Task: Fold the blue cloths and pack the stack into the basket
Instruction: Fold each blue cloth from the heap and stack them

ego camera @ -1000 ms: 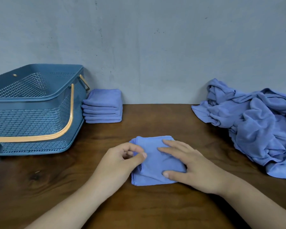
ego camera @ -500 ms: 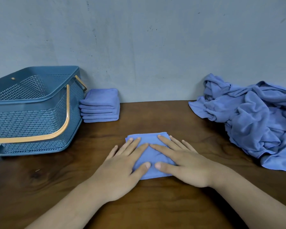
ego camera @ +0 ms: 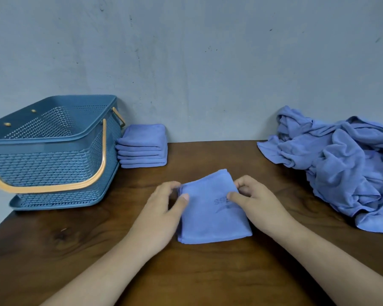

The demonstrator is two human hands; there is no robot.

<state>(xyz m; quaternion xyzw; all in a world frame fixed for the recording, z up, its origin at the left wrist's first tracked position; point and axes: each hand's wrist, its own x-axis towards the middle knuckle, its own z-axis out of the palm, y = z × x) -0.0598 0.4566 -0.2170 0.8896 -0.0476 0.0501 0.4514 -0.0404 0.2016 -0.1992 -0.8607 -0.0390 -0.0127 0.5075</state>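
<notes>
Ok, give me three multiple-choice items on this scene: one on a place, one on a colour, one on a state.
1. Where is the folded stack?
A. inside the basket
B. right beside the basket, by the wall
C. on the loose pile

2. What colour is the basket's handle?
A. orange
B. white
C. black

3. How is the cloth at the hands?
A. crumpled
B. spread flat, unfolded
C. folded into a square, both hands pinching its sides

Key: B, the stack sits outside the basket wall; A, the band is orange; C, thumbs lie on top at each edge.
</notes>
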